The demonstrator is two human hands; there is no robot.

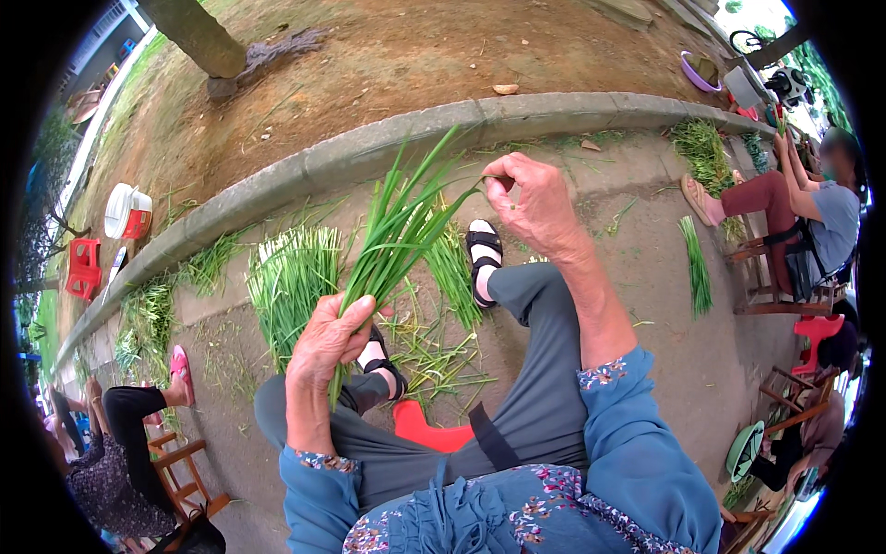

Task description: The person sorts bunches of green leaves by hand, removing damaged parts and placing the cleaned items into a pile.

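My left hand (328, 337) is closed round a loose bunch of long green leaves (392, 235), which look like chives, fanned upward. My right hand (531, 208) is raised to the right of the bunch, its thumb and forefinger pinched on the tip of one leaf. Beyond the bunch, on the pavement, lie a thick pile of pale-stalked greens (286, 286) and a thinner pile (452, 277). Scattered trimmings (443, 360) lie around my sandaled feet (483, 254), near a red plastic object (425, 425) between my legs.
Seated people are at the left (129, 462) and right (821, 222), with piles of greens (701, 152) nearby. A concrete curb (388, 129) borders bare soil with a tree trunk (185, 28). A red stool (83, 268) and white bucket (120, 208) stand left; a purple basin (697, 74) lies back right.
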